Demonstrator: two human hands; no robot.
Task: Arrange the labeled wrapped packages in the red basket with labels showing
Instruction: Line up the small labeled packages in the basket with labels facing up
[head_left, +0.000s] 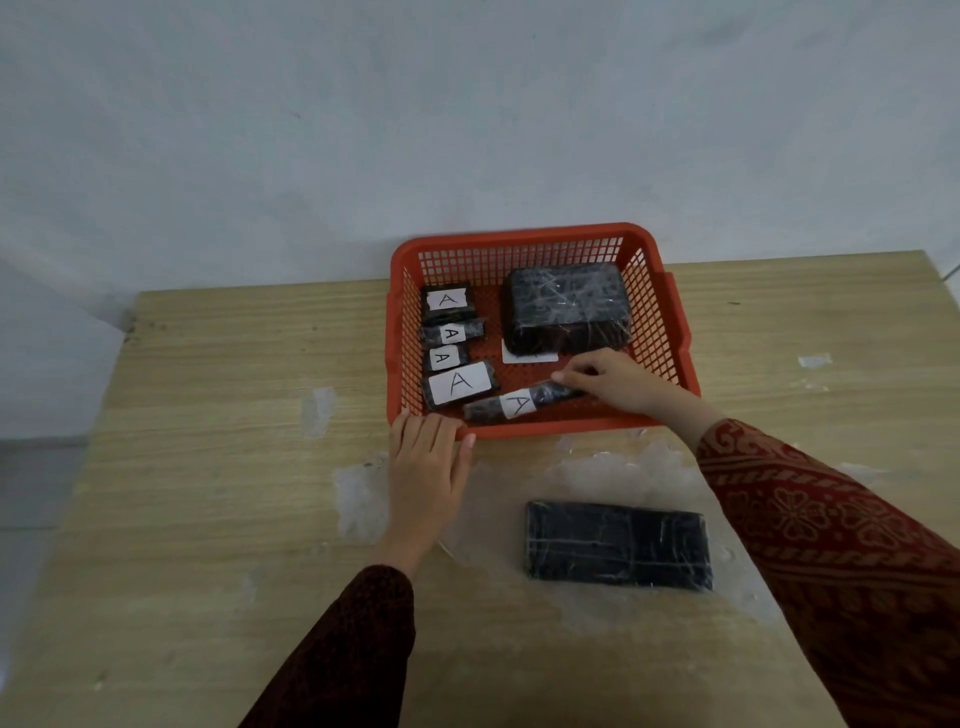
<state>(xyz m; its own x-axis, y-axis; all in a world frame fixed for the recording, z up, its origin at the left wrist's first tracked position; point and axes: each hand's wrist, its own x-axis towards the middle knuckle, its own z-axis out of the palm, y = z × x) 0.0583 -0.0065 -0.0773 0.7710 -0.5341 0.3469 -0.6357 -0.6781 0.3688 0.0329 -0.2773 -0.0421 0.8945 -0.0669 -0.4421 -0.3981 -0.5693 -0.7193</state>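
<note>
The red basket (524, 239) stands at the back of the wooden table against the wall. Along its left side lie several small black wrapped packages (448, 301) with white "A" labels facing up. A big black wrapped block (563, 304) fills the back right, with a white label (530, 357) peeking from under it. My right hand (613, 382) is shut on one end of a long thin package (511, 405) labelled "A", lying along the basket's front wall. My left hand (428, 467) rests flat at the basket's front left corner, fingers touching the rim.
A flat black wrapped package (618, 545) with no label showing lies on the table in front of the basket. Patches of clear tape residue mark the wooden tabletop (208, 467). The table's left edge and the wall are close.
</note>
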